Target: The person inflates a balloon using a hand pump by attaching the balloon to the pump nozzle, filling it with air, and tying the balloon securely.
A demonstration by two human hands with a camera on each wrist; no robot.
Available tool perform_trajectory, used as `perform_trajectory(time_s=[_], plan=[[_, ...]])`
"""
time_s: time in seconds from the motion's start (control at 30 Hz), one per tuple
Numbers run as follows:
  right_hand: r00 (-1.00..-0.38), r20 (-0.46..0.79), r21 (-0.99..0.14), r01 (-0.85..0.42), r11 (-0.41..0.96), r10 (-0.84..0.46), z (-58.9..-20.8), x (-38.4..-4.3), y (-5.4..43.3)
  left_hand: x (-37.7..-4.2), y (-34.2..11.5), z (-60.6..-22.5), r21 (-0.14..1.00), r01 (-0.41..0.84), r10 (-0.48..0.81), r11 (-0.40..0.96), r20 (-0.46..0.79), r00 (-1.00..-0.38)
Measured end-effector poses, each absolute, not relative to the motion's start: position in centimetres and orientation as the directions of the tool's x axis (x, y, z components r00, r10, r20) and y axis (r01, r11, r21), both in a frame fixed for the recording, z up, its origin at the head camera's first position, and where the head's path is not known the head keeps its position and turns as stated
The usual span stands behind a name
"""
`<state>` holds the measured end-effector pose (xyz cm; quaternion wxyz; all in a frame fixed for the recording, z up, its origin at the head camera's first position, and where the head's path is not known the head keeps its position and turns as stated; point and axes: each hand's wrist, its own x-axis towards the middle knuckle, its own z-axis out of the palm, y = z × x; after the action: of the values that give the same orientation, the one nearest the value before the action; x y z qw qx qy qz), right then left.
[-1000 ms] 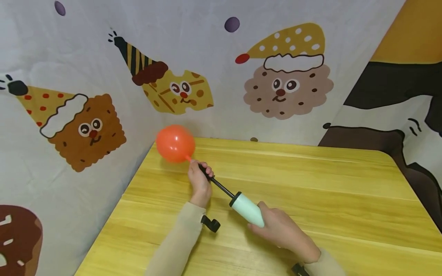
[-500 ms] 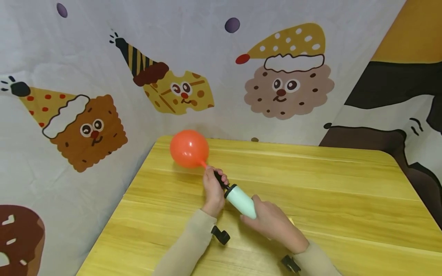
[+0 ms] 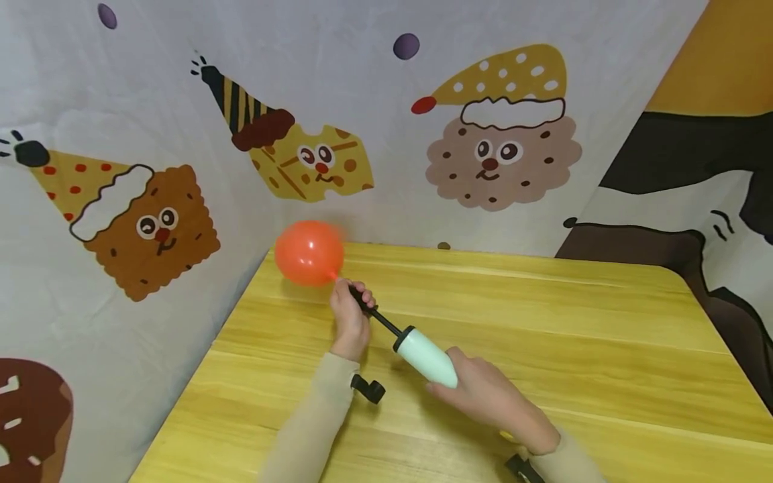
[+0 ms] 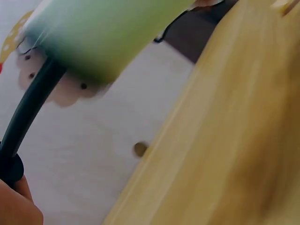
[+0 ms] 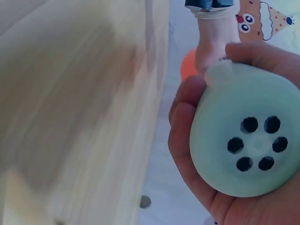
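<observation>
A round orange-red balloon, inflated, sits at the far left end of a hand balloon pump. My left hand grips the pump's black end piece right at the balloon's neck. From there a black rod runs into the mint-green pump barrel, part of the rod showing. Around the barrel's near end curl the fingers of my right hand. In the right wrist view the barrel's rounded end shows several dark holes, with the right hand wrapped round it.
The wooden table lies under both hands. Behind it hangs a white cloth printed with cartoon snacks, close to the balloon. A small yellow thing shows partly under my right wrist.
Half a second ago the barrel was pushed up to my left hand; now the rod shows again between them. The balloon and left hand have moved left, while my right hand went slightly right.
</observation>
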<state>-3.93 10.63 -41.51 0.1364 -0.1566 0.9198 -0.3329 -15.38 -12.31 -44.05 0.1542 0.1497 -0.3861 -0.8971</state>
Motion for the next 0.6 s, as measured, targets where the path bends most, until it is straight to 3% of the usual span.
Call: perform_trajectory(time_s=[0.3,0.6], plan=[[-0.888,-0.1,-0.617,-0.299,0.728,-0.45,-41.7,-3.3,11.7,-15.8,-13.8,-43.6,0.732,0.176,-0.421,-0.659,-0.164,-0.892],[-0.912,-0.156,-0.622,-0.208,0.755,-0.38,-42.6,-4.2,10.0,-13.9,-10.6,-45.0,0.765,0.105,-0.359,-0.636,-0.173,-0.917]])
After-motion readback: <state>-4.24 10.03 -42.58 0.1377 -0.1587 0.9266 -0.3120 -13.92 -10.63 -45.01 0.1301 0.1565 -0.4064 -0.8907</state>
